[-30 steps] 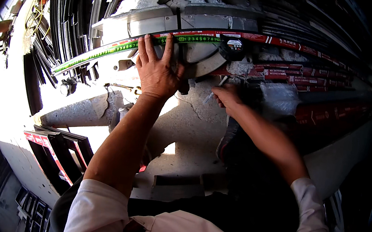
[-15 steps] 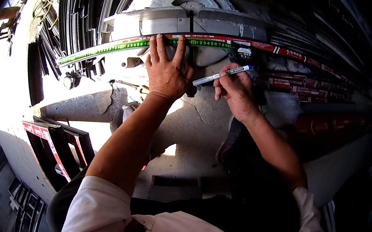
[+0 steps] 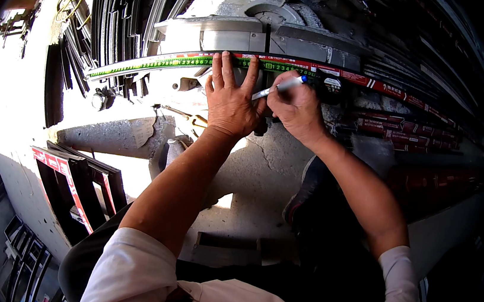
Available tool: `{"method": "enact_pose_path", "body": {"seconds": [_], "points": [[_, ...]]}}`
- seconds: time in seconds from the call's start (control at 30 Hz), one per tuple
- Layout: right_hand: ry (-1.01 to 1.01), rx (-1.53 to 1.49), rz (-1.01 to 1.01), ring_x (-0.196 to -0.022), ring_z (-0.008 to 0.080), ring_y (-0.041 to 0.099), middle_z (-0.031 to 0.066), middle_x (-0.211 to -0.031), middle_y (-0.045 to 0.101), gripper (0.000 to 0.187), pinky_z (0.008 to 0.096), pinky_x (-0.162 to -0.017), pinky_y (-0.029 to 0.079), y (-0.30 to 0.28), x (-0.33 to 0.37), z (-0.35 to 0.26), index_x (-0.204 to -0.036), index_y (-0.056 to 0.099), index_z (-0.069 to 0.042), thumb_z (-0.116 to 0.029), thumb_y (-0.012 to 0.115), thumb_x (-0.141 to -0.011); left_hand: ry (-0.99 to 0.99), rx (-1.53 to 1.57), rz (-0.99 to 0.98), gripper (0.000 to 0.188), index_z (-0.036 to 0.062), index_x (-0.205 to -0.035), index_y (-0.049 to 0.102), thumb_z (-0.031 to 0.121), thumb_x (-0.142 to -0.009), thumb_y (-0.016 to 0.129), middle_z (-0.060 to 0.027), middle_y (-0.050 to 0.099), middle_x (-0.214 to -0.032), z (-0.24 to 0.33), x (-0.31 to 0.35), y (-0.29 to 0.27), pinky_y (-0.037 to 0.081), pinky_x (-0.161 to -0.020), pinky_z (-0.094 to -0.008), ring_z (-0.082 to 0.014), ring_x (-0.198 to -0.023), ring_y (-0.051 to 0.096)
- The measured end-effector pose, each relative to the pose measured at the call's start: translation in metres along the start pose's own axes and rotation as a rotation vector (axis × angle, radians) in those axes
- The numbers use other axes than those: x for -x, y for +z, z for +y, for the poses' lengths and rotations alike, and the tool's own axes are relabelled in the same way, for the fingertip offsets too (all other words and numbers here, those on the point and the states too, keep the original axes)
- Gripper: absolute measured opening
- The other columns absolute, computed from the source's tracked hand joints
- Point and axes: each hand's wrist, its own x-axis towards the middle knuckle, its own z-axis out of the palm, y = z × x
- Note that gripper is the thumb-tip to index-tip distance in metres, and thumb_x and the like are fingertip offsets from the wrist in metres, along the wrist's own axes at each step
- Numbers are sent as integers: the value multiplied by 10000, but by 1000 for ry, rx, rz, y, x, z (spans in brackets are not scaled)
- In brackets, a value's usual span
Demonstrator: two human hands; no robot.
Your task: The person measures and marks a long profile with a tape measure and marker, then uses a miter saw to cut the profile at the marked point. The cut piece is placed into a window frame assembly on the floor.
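The tape measure (image 3: 162, 62) is already drawn out along the red-and-black bar (image 3: 354, 78) on the far side; the left hand (image 3: 230, 109) lies across both, fingers spread. Right and nearer, the right hand (image 3: 299, 111) pinches a marker (image 3: 289, 85); no pen mark can be made out on the bar.

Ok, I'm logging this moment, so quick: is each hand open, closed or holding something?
Left hand: open, fingers spread over the tape.
Right hand: closed, holding a marker.
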Motion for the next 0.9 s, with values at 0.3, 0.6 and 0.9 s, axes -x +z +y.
{"method": "enact_pose_path", "body": {"seconds": [0.3, 0.6, 0.9], "points": [[-218, 240, 24, -682, 108, 628, 42, -743, 647, 134, 298, -649, 521, -4, -8, -10, -955, 597, -43, -70, 712, -892, -25, 3, -21, 817, 279, -1655, 327, 492, -918, 609, -354, 159, -1661, 1, 0, 1, 260, -1176, -645, -559, -1538, 163], [-167, -56, 69, -766, 49, 627, -17, -820, 676, 118, 236, -696, 514, -9, -48, -25, -1032, 663, -34, -134, 701, -981, -18, 51, -29, 866, 271, -1659, 311, 368, -872, 659, -364, 157, -1656, 2, 0, -4, 268, -1170, -647, -561, -1541, 145], [-208, 17, 52, -803, 90, 663, 28, -860, 709, 160, 273, -741, 548, -2, -76, -5, -1039, 676, -25, -156, 730, -964, -16, 49, -20, 887, 266, -1662, 299, 363, -857, 660, -362, 149, -1657, 1, -1, -1, 272, -1164, -653, -564, -1537, 152]]}}
